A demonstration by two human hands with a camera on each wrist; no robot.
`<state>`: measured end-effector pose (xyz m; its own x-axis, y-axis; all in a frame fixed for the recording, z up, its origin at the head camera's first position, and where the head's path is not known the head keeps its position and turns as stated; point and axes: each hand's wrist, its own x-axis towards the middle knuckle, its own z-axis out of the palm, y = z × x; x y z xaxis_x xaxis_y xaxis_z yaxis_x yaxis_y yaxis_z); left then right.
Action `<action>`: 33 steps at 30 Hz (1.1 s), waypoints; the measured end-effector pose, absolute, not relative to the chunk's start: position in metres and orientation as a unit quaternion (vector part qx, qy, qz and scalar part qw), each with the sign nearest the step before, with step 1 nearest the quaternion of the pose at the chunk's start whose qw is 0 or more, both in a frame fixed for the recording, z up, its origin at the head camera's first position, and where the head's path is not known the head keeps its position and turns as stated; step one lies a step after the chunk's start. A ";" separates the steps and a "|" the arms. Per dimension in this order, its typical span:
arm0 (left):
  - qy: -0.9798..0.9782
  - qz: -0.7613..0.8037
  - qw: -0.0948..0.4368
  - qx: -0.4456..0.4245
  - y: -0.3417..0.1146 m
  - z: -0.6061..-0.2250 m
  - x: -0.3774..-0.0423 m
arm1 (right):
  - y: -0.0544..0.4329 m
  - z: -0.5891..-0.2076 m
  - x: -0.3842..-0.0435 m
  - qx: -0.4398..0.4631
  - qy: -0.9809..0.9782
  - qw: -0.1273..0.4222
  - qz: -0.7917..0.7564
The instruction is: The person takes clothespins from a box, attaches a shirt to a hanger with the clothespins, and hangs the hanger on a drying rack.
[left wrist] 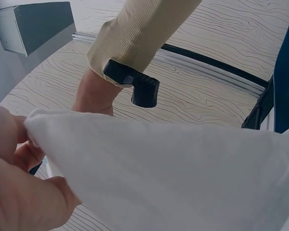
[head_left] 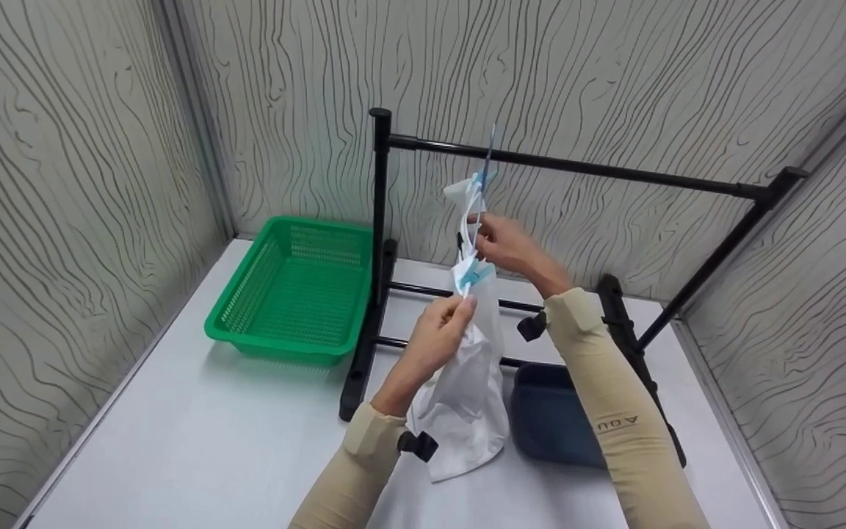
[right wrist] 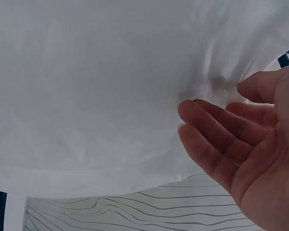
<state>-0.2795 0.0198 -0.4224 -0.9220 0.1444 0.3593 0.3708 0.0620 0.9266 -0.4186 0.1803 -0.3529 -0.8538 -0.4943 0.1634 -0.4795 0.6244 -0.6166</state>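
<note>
A white cloth garment (head_left: 467, 411) hangs from a blue clip hanger (head_left: 483, 180) seen nearly edge-on in the head view. The hanger's light-blue clips (head_left: 476, 273) bite on the garment's upper edge, and its upper end overlaps the rack's top rail. My left hand (head_left: 443, 329) pinches that upper edge beside the nearer clip; the left wrist view shows thumb and fingers at a cloth corner (left wrist: 43, 127). My right hand (head_left: 504, 241) is farther back, fingers at the cloth between the clips. In the right wrist view its fingers (right wrist: 216, 139) are loosely bent against the fabric, thumb apart.
A black rack (head_left: 577, 165) stands across the white table (head_left: 247, 441), close to the back wall. To its left sits a green perforated basket (head_left: 287, 294). A dark blue basin (head_left: 551, 415) lies at the right, partly behind my right sleeve. Patterned walls surround the table.
</note>
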 end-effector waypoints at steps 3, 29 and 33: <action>-0.721 -0.663 0.089 -0.182 0.022 -0.426 -0.279 | 0.183 -0.355 -0.416 -0.268 0.901 0.014 -0.341; -0.763 -0.627 0.068 -0.137 0.014 -0.453 -0.270 | 0.194 -0.365 -0.408 -0.269 0.907 0.005 -0.325; -0.769 -0.626 0.072 -0.111 0.013 -0.453 -0.266 | 0.194 -0.363 -0.407 -0.267 0.907 0.006 -0.326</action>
<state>-0.2660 0.0135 -0.4532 -0.9653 0.0801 0.2487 0.2598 0.1916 0.9465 -0.4071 0.1938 -0.3627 -0.8570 -0.4888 0.1634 -0.4810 0.6448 -0.5940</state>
